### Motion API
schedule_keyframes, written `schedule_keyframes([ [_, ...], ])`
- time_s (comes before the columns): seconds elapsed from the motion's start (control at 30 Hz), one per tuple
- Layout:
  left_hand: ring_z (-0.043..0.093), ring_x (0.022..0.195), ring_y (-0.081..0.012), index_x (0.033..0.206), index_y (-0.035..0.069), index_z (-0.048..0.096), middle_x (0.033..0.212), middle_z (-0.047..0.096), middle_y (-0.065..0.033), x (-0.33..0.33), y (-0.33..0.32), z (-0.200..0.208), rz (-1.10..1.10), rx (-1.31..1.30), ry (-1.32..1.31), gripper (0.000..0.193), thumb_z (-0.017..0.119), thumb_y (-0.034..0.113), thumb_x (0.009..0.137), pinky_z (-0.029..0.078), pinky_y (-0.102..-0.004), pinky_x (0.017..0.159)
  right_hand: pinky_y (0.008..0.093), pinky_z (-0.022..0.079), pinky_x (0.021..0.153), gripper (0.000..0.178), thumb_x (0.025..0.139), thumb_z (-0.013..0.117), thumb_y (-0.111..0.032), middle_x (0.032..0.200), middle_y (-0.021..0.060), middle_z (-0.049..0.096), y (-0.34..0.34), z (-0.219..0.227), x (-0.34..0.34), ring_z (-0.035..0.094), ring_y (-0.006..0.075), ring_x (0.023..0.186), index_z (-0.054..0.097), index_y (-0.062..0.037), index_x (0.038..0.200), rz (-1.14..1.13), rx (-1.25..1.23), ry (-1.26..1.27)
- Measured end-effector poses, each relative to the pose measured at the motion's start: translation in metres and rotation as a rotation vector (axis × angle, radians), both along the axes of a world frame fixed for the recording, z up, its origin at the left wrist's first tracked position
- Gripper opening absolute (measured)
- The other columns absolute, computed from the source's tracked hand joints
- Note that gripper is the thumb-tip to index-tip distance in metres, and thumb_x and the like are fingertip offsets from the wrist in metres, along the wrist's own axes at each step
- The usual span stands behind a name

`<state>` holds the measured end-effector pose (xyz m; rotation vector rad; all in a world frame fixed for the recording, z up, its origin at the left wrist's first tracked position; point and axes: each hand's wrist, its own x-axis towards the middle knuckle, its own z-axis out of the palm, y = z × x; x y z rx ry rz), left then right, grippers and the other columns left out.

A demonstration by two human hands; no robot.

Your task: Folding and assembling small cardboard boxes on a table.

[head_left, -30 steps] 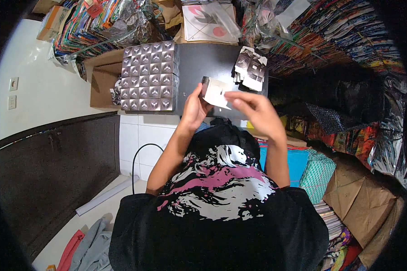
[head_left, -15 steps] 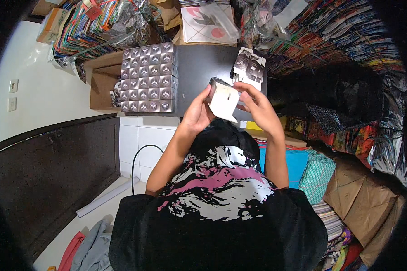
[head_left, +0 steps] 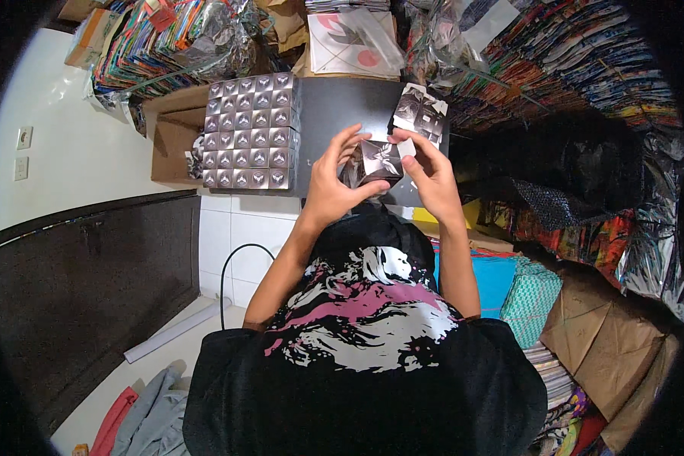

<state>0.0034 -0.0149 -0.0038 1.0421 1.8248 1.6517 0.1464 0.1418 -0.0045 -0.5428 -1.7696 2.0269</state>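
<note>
Both of my hands hold a small dark carton (head_left: 378,161) with a silvery pattern, folded into a box shape, above the dark tabletop (head_left: 342,114). My left hand (head_left: 333,182) grips its left side, fingers spread over the top. My right hand (head_left: 431,171) pinches its right edge. A stack of several flat unfolded cartons (head_left: 420,114) lies just beyond my right hand. A block of finished patterned boxes (head_left: 252,133) stands in rows to the left of my hands.
An open cardboard box (head_left: 173,129) sits left of the stacked boxes. Piles of colourful packaging (head_left: 555,83) and foil bags crowd the back and right. A teal wrapped parcel (head_left: 530,300) and brown paper packs (head_left: 600,334) lie at lower right. A black cable (head_left: 232,262) runs over the white floor.
A second ago my hands held a flat white carton blank; it has since been folded up into a dark box shape held between both hands, slightly nearer to me.
</note>
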Motion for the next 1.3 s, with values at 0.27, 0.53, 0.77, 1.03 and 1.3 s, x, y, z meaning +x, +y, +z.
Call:
schedule_keyframes([
  [0.27, 0.074, 0.105, -0.0188, 0.135, 0.000, 0.064, 0.114, 0.075, -0.0123, -0.003, 0.001, -0.002, -0.050, 0.033, -0.096, 0.076, 0.099, 0.016, 0.069, 0.058, -0.0346, 0.096, 0.0339, 0.054, 0.100, 0.051, 0.092, 0.077, 0.001, 0.138, 0.0164, 0.067, -0.013, -0.004, -0.005, 0.066, 0.0198, 0.122, 0.058, 0.0006, 0.139, -0.156, 0.014, 0.291],
  [0.53, 0.070, 0.113, -0.0162, 0.137, 0.001, 0.063, 0.120, 0.074, -0.0097, -0.003, -0.004, 0.001, -0.068, -0.046, -0.076, 0.079, 0.100, 0.011, 0.068, 0.056, -0.0329, 0.101, 0.0368, 0.054, 0.101, 0.028, 0.085, 0.080, -0.002, 0.125, 0.0153, 0.075, -0.002, 0.020, -0.001, 0.072, 0.0268, 0.115, 0.081, -0.0026, 0.113, -0.087, 0.486, 0.078],
  [0.77, 0.071, 0.108, -0.0157, 0.135, 0.000, 0.065, 0.118, 0.075, -0.0108, -0.002, -0.004, 0.011, -0.065, -0.070, 0.017, 0.077, 0.100, 0.013, 0.068, 0.057, -0.0328, 0.098, 0.0386, 0.056, 0.098, 0.021, 0.080, 0.081, 0.000, 0.111, 0.0151, 0.079, 0.005, 0.032, -0.002, 0.075, 0.0279, 0.107, 0.080, -0.0009, 0.101, -0.021, 0.596, 0.087],
  [1.03, 0.072, 0.108, -0.0169, 0.134, 0.000, 0.066, 0.117, 0.076, -0.0116, -0.003, -0.006, 0.014, -0.072, -0.082, 0.040, 0.076, 0.100, 0.015, 0.068, 0.057, -0.0335, 0.098, 0.0387, 0.057, 0.096, 0.020, 0.077, 0.081, 0.001, 0.108, 0.0156, 0.078, 0.007, 0.041, 0.002, 0.075, 0.0301, 0.107, 0.079, 0.0005, 0.097, 0.010, 0.611, 0.066],
  [1.3, 0.073, 0.106, -0.0173, 0.134, 0.001, 0.067, 0.116, 0.076, -0.0122, 0.002, -0.004, 0.018, -0.064, -0.077, 0.091, 0.077, 0.100, 0.019, 0.068, 0.057, -0.0338, 0.096, 0.0424, 0.055, 0.102, 0.020, 0.075, 0.078, 0.003, 0.108, 0.0165, 0.078, 0.012, 0.042, 0.005, 0.074, 0.0323, 0.112, 0.078, 0.0022, 0.096, 0.080, 0.591, 0.112],
])
